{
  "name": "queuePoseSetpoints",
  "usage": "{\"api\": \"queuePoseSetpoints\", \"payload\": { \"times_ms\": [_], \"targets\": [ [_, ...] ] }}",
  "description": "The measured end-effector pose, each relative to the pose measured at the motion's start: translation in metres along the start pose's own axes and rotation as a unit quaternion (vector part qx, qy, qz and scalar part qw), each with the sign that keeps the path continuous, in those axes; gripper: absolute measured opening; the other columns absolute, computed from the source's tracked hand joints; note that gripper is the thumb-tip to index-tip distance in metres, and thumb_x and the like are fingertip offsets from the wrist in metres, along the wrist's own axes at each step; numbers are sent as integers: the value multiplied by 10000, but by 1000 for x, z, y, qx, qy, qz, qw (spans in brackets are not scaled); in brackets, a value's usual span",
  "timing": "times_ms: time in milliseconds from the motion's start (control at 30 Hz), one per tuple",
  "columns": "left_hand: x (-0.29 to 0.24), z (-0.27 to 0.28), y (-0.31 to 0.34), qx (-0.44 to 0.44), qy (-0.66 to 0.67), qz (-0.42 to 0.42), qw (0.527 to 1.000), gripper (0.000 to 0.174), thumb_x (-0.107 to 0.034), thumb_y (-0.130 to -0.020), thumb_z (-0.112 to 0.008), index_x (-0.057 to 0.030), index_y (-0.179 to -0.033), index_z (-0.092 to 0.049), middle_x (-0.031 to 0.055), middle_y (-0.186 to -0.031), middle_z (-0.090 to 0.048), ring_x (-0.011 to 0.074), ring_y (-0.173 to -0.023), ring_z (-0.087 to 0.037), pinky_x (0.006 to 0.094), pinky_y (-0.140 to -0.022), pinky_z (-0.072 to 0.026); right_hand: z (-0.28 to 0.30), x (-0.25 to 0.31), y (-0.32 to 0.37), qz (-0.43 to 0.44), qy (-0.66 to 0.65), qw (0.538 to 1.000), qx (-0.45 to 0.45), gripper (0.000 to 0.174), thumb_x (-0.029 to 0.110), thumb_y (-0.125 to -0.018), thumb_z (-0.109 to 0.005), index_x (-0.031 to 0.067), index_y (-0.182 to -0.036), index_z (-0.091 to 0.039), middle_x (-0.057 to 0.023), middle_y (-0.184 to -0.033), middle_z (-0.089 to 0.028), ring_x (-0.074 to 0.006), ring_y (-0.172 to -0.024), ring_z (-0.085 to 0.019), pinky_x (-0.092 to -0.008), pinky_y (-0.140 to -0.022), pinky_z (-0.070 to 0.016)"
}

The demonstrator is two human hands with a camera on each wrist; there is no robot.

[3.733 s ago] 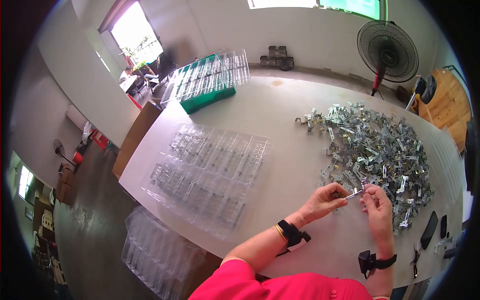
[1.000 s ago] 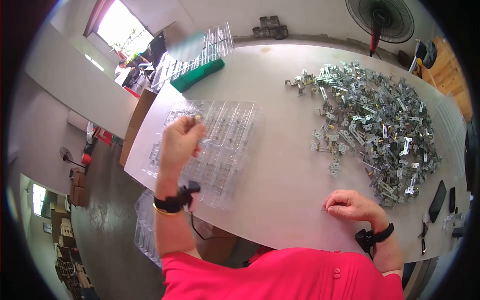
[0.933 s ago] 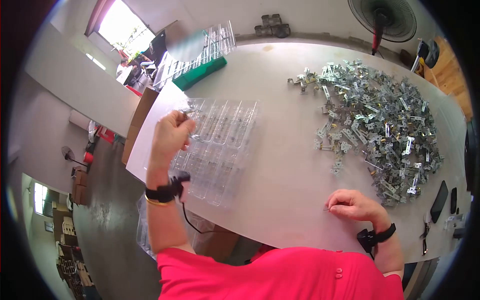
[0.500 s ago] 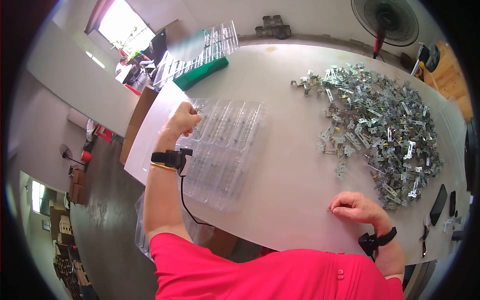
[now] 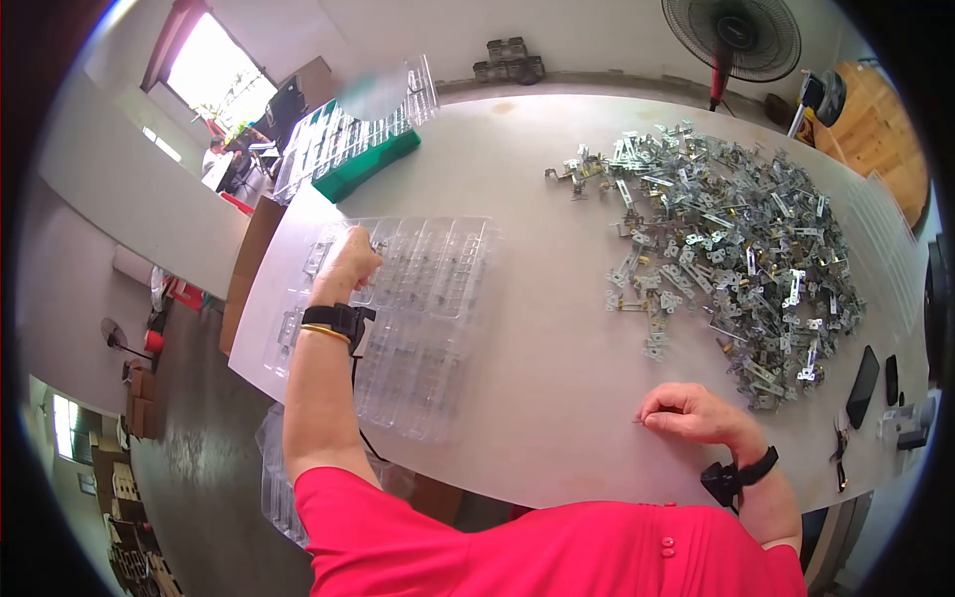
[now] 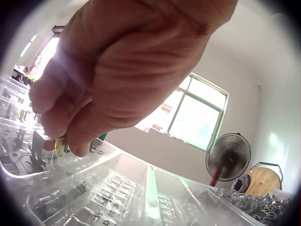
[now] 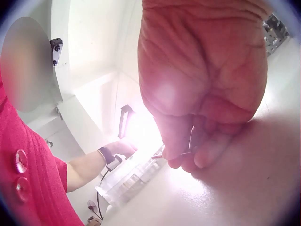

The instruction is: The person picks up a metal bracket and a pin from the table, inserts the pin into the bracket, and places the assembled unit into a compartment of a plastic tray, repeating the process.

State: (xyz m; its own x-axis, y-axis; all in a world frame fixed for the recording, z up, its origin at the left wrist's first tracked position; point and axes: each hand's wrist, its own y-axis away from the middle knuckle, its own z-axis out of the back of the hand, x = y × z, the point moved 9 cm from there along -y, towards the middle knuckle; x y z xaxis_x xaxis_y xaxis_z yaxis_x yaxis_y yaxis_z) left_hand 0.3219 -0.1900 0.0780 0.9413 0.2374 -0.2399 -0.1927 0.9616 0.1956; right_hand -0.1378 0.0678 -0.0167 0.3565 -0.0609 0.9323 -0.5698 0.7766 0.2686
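Observation:
The left hand (image 5: 348, 264) is over the upper left part of a clear compartment tray (image 5: 482, 259). In the left wrist view its thumb and fingers pinch a small metal part with a yellow piece (image 6: 59, 147), down at a compartment. Metal parts lie in several other compartments. The right hand (image 5: 696, 413) rests on the table with curled fingers; the right wrist view shows them pinching a thin rod (image 7: 158, 156). Beyond that hand lies a large heap of metal parts (image 5: 736, 259).
A green bin (image 5: 368, 166) with clear trays on it stands at the back left. More clear trays lie below the table's left edge. On the right are a black case (image 5: 861, 388), pliers (image 5: 841, 460) and clear sheets (image 5: 885, 259). A fan (image 5: 731, 40) stands behind the table.
Both hands were together at a metal part near the heap; the left hand has since moved left to the tray. The right hand settled on the table and has stayed there. The head view has shifted slightly.

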Motion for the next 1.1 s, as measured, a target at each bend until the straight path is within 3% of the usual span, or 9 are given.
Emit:
{"api": "queuePoseSetpoints", "payload": {
  "times_ms": [233,400,500,567,600,700,900,1033,1100],
  "targets": [
    [-11,-1,5,-6,-3,-10,1000,231,-36,-811,-672,104,-635,-616,157,-524,-608,255,-484,-670,379,-442,-541,-1,1,1,1,16,1000,-1,135,138,-972,-656,31,-1036,-707,-39,-1034,-704,-133,-976,-640,-297,-878,-510],
    [-4,-4,4,-15,11,17,1000,159,-21,-805,-639,129,-858,-653,187,-602,-643,267,-488,-677,385,-431,-536,-2,-3,-1,32,19,999,-9,163,189,-964,-648,48,-1027,-699,-69,-993,-684,-193,-942,-640,-324,-843,-504],
    [-12,7,5,-69,-83,-16,994,259,-110,-807,-695,82,-978,-675,256,-824,-711,378,-744,-730,464,-664,-581,-2,-3,-1,48,28,998,-9,168,194,-963,-645,51,-1037,-694,-79,-992,-674,-208,-940,-637,-335,-839,-504],
    [-49,19,28,-136,-189,-94,968,316,-224,-806,-753,43,-963,-691,284,-963,-702,463,-981,-680,513,-866,-537,-3,1,0,49,25,998,-2,183,201,-962,-643,43,-1042,-687,-88,-986,-661,-216,-931,-629,-343,-829,-502],
    [-72,23,45,-133,-187,-106,968,316,-224,-806,-753,43,-963,-691,284,-963,-702,463,-981,-680,513,-866,-537,0,0,1,42,23,999,-12,183,201,-962,-643,43,-1042,-687,-88,-986,-661,-216,-931,-629,-343,-829,-502],
    [-141,30,98,-169,-145,-195,955,289,-242,-837,-743,27,-868,-644,285,-867,-679,463,-894,-676,512,-793,-532,-3,-4,-1,45,16,999,5,204,217,-954,-649,38,-1047,-687,-94,-985,-654,-217,-925,-624,-342,-825,-500],
    [-278,3,207,-143,-16,-401,905,242,-205,-862,-732,18,-934,-672,224,-867,-700,394,-822,-697,440,-720,-530,-4,-3,-2,53,25,998,13,200,229,-956,-647,46,-1026,-687,-89,-984,-637,-218,-918,-613,-344,-820,-495],
    [-340,-25,239,-102,45,-466,877,233,-217,-876,-734,3,-929,-677,197,-842,-702,356,-733,-684,411,-681,-528,-2,3,-1,68,28,997,22,204,244,-957,-647,51,-1010,-685,-83,-980,-627,-222,-927,-604,-350,-818,-490],
    [-364,-41,242,-37,139,-490,860,206,-198,-896,-727,-1,-944,-692,143,-782,-693,227,-642,-658,347,-624,-512,-5,3,0,55,33,997,46,208,252,-955,-649,54,-1003,-685,-79,-976,-621,-223,-934,-596,-356,-818,-487]
  ]
}}
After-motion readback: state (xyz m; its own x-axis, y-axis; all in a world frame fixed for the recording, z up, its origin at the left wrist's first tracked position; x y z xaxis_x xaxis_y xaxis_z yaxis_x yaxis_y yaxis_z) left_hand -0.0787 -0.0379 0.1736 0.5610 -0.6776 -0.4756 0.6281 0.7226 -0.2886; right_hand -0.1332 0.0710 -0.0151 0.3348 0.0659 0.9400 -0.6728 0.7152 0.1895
